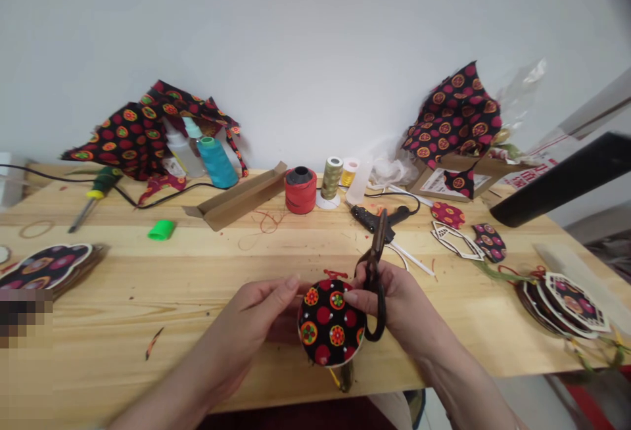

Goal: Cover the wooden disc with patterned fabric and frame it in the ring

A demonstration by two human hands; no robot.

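Both my hands hold a round ornament (329, 323) covered in black cloth with red and orange dots, just above the table's front edge. My left hand (260, 317) pinches its left rim with thumb and fingers. My right hand (394, 305) steadies the right rim with a fingertip while also gripping dark scissors (374, 272), whose blades point up and away. A yellow cord hangs under the ornament.
On the wooden table (197, 285) stand thread spools (300, 190), a teal spool (217, 162), a glue gun (377, 219), a cardboard channel (236, 201) and a green cap (162, 229). Patterned fabric (148, 127) lies at the back. Stacks of finished pieces (566, 302) sit at both sides.
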